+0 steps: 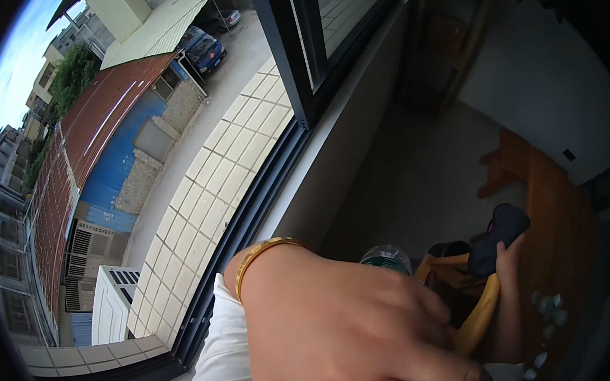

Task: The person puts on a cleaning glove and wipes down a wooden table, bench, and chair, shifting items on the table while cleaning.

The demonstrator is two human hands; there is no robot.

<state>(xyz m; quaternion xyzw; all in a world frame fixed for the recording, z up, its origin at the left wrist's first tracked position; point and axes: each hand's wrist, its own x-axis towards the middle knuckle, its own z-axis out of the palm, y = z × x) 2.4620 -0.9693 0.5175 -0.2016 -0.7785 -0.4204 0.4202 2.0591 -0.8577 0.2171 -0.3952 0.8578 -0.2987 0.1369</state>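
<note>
My left hand (351, 323), with a gold bangle (263, 254) and a white sleeve (218, 362), fills the lower middle, back towards me. Its fingers are bent down to the lower right; what they hold, if anything, is hidden. Deeper in the shade, my right hand (508, 255) has its fingers against a dark blue rounded thing (506, 226) with a small red mark. Yellow curved pieces (481, 316) run beside that forearm; their kind is unclear. A clear container (387, 258) with something green in it shows just behind my left hand.
A dark window frame (287, 56) and its track (248, 202) run diagonally beside my left wrist. Outside are a tiled ledge (198, 199), a white outdoor unit (110, 306) and a road. Orange wooden furniture (545, 193) stands indoors at right, with several pale pieces (549, 305) near it.
</note>
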